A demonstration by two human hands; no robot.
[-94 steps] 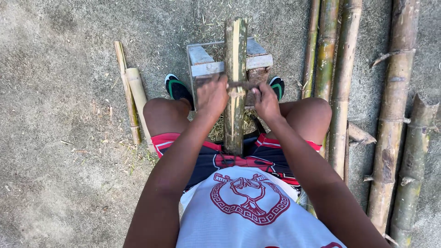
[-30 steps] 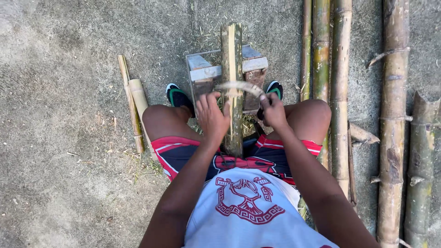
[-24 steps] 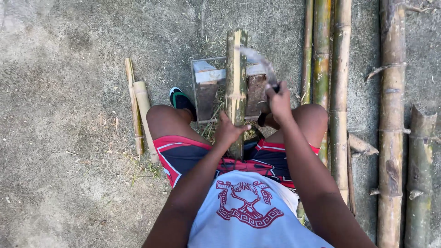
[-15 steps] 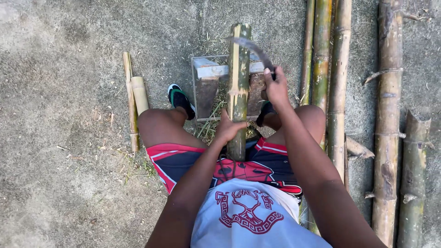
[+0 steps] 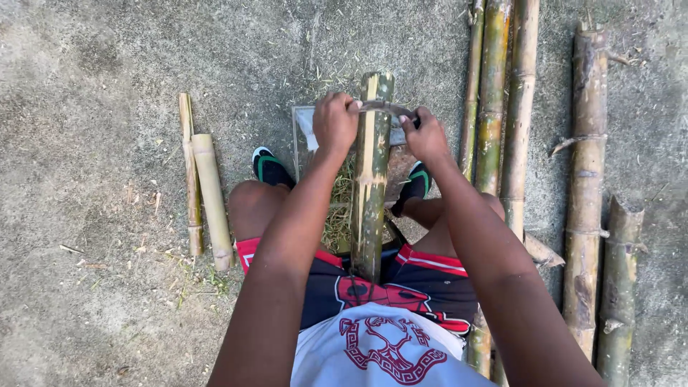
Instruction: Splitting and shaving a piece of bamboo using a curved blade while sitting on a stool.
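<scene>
Both hands have come back down onto the curved blade; half a second ago my right hand held it raised alone while my left steadied the pole lower down. Left hand, grip closed around the left end of the curved blade. Right hand, grip closed around the blade's right end, fingers wrapped tight. Between the two grips the blade arches across the far end of the split bamboo pole, touching its upper face just short of the tip. That pole runs from between my knees straight away from me, so its worked end lies directly between my fists and its near end lies at my shorts. Beneath the pole's far end sits a grey block, partly hidden by my left hand, with dry shavings heaped just behind it. Green-and-black shoes flank the pole on either side. Two short bamboo pieces lie side by side on the concrete ground to my left. Long bamboo culms lie parallel on my right, with thicker, rougher ones further out.
</scene>
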